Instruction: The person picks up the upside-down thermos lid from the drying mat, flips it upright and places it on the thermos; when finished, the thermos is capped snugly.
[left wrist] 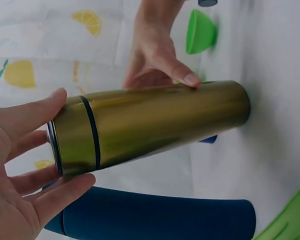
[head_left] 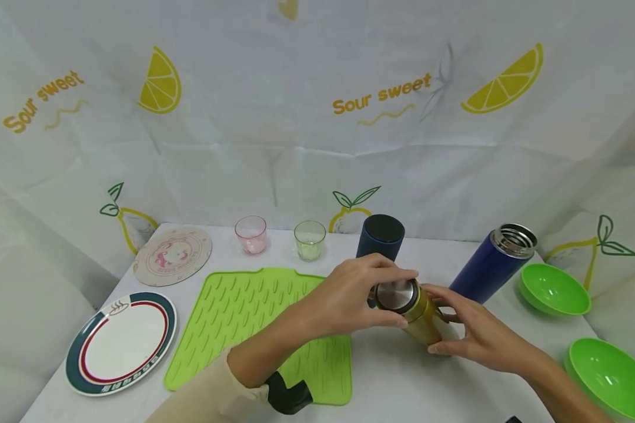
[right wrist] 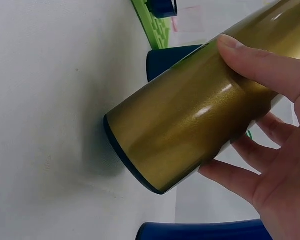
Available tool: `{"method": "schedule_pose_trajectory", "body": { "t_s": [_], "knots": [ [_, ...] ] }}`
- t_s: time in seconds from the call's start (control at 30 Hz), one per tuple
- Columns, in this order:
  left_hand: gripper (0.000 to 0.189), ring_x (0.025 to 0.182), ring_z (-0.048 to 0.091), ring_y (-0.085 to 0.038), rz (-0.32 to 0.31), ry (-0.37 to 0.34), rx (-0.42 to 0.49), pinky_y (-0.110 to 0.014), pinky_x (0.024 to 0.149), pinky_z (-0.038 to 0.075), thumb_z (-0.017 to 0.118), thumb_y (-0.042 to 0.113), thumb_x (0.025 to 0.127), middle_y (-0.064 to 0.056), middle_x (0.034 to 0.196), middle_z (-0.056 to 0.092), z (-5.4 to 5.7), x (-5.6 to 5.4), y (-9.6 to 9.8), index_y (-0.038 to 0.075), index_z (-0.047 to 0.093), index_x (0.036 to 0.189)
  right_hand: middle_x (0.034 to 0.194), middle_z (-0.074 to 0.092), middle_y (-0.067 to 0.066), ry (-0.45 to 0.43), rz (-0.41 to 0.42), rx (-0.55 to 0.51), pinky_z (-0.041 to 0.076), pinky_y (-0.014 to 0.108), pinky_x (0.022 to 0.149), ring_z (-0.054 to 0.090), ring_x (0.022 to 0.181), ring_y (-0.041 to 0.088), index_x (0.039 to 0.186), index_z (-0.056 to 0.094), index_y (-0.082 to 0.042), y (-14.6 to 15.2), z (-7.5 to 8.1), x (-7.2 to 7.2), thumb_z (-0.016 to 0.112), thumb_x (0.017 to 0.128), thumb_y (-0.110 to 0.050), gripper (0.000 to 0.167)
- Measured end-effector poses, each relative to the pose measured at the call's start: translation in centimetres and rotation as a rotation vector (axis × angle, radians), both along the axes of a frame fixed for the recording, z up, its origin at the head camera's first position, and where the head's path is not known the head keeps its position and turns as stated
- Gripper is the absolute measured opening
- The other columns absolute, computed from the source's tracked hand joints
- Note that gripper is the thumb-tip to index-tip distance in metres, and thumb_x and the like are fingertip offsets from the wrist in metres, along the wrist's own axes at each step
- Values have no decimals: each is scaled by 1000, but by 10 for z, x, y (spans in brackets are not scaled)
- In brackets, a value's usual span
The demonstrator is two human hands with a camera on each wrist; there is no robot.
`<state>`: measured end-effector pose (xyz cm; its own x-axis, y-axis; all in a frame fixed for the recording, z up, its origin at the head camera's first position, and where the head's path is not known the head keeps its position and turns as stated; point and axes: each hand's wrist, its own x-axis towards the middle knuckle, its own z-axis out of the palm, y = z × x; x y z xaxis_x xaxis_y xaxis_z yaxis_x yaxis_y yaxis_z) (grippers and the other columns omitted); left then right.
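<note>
A gold thermos point(head_left: 425, 322) with a steel-topped cap point(head_left: 397, 295) leans slightly over the white table. My left hand point(head_left: 349, 296) grips the cap, fingers and thumb spread around its rim; in the left wrist view a black ring sets the cap point(left wrist: 72, 140) off from the body. Lower down, my right hand point(head_left: 481, 335) holds the thermos body, thumb on one side and fingers on the other. The dark base edge point(right wrist: 132, 162) shows close over the table in the right wrist view. Right behind stands a dark blue thermos point(head_left: 380, 238) with its lid on.
A lidless blue thermos point(head_left: 478, 273) stands at right, near two green bowls point(head_left: 555, 291). Left of my hands lies a green drying mat point(head_left: 243, 311), with a rimmed plate point(head_left: 124, 346) and a round coaster point(head_left: 171, 257) beyond. A pink glass point(head_left: 251, 235) and a green glass point(head_left: 309, 241) stand at the back.
</note>
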<state>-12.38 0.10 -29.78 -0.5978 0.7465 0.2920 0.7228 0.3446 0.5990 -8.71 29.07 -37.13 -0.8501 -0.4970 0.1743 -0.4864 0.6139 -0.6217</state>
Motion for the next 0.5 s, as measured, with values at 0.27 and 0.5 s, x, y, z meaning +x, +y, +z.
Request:
{"method": "schedule_pose_trajectory", "body": {
  "t_s": [0.27, 0.5],
  "knots": [
    [64, 112, 63, -10, 45, -34, 85, -11, 79, 56, 88, 34, 79, 2, 126, 67, 0, 0, -16, 22, 65, 137, 134, 52, -29, 54, -139, -64, 58, 18, 85, 48, 119, -20, 152, 38, -15, 11, -1, 4, 93, 72, -15, 98],
    [48, 98, 67, -8, 167, 17, 83, -16, 76, 58, 89, 34, 78, 8, 111, 74, -8, 1, -50, 20, 74, 121, 141, 55, 17, -4, -277, -155, 61, 41, 94, 55, 119, -8, 156, 26, -14, 4, -3, -12, 90, 75, -10, 103]
  ]
}}
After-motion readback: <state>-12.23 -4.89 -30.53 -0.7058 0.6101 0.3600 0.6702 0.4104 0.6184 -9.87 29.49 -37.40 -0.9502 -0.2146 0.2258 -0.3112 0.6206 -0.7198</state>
